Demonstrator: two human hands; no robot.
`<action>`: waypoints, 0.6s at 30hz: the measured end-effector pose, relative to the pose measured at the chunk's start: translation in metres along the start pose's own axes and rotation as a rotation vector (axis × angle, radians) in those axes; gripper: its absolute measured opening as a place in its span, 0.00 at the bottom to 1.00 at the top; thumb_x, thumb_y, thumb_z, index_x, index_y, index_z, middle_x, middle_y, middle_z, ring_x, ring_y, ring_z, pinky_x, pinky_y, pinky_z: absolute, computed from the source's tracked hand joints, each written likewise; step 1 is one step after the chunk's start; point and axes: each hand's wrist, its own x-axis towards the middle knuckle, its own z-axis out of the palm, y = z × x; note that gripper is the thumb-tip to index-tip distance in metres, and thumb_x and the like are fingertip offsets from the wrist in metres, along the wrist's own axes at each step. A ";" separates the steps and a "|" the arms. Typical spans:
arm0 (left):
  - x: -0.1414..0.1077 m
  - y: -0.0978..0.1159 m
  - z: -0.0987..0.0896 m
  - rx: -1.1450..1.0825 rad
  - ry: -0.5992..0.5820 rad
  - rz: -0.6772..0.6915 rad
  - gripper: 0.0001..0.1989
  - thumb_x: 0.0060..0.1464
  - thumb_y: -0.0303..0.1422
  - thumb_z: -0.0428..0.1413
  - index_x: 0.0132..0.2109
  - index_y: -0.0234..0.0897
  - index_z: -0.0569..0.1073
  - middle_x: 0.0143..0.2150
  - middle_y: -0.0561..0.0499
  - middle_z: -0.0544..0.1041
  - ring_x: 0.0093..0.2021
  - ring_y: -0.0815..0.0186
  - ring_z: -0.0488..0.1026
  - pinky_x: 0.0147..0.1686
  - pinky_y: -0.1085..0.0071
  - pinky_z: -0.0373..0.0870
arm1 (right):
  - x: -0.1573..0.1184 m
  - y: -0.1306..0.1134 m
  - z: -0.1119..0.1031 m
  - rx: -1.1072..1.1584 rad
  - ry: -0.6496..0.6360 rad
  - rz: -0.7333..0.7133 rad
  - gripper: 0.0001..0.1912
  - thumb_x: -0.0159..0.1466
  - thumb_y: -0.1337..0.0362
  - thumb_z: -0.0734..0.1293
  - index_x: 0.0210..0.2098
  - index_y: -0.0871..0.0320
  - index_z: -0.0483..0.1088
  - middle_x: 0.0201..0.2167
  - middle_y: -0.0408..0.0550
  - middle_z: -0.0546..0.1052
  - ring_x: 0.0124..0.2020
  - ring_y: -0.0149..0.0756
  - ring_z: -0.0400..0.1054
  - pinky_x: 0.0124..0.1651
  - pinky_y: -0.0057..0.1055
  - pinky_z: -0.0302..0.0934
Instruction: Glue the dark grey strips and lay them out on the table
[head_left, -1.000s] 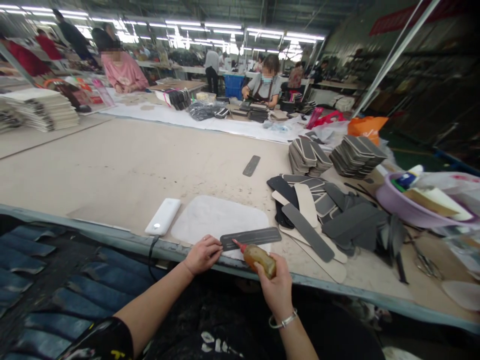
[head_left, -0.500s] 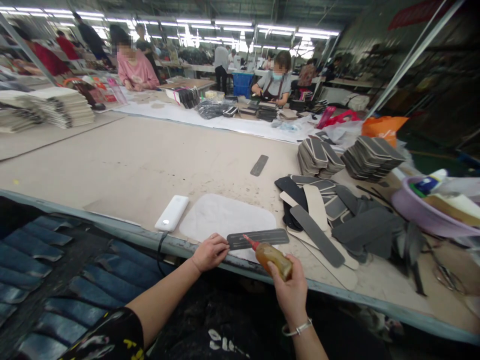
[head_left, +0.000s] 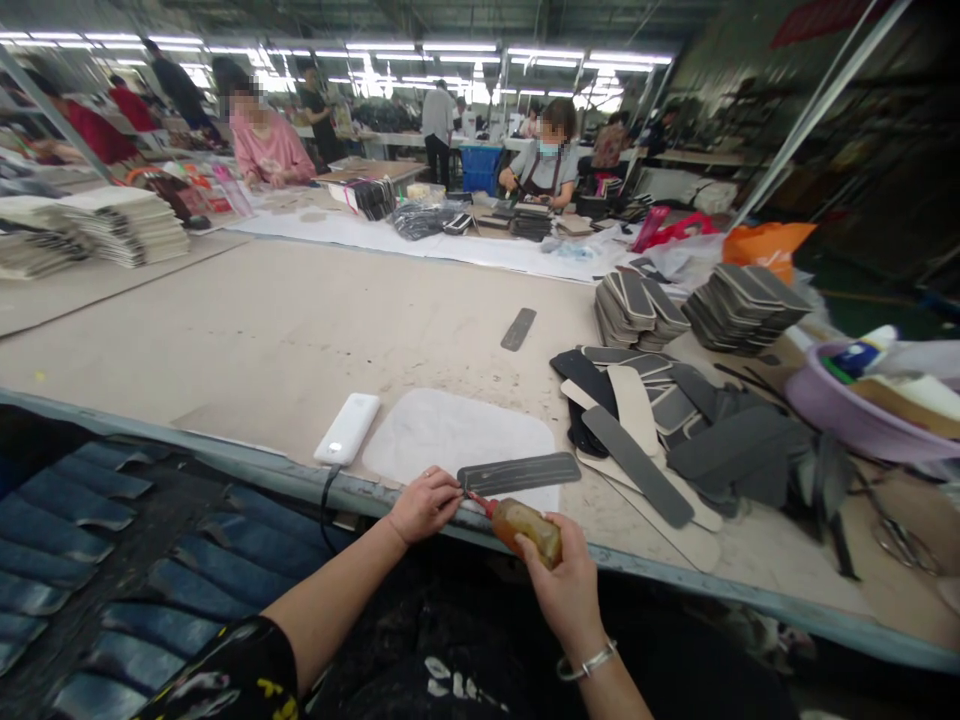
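Observation:
My left hand [head_left: 427,506] pinches the left end of a long dark grey strip [head_left: 529,472] with rounded corners. Pale glue lines run along the strip's face. In my right hand [head_left: 568,578] is a squeeze bottle [head_left: 527,532] of amber glue, tilted with its red nozzle at the strip's left end, close to my left fingertips. Under the strip lies a white rounded sheet [head_left: 450,425] at the table's front edge. A white box-shaped device [head_left: 347,430] with a black cable sits left of the sheet.
Loose grey, black and beige pieces [head_left: 637,500] lie to the right, with stacked grey pieces [head_left: 637,308] behind. A purple basin [head_left: 825,405] stands at far right, scissors [head_left: 904,545] nearer. One grey piece [head_left: 518,329] lies mid-table. Co-workers [head_left: 544,165] sit across the table.
My right hand has moved the bottle left and slightly down, bringing its nozzle from the strip's middle to its left end. My left hand stays at that end.

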 end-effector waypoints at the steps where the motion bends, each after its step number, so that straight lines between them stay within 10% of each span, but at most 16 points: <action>1: 0.000 0.000 0.000 0.003 0.003 -0.003 0.07 0.58 0.28 0.53 0.39 0.37 0.76 0.37 0.47 0.75 0.38 0.66 0.70 0.40 0.66 0.70 | -0.001 0.001 -0.003 -0.002 0.007 0.014 0.17 0.59 0.55 0.67 0.45 0.54 0.64 0.39 0.47 0.71 0.41 0.39 0.67 0.45 0.38 0.64; 18: 0.003 -0.002 -0.002 -0.034 -0.001 -0.009 0.06 0.58 0.28 0.53 0.37 0.37 0.75 0.37 0.47 0.74 0.39 0.65 0.69 0.41 0.67 0.70 | 0.037 0.077 -0.068 -0.116 0.363 0.330 0.28 0.54 0.45 0.67 0.46 0.58 0.65 0.40 0.52 0.72 0.39 0.42 0.67 0.43 0.41 0.62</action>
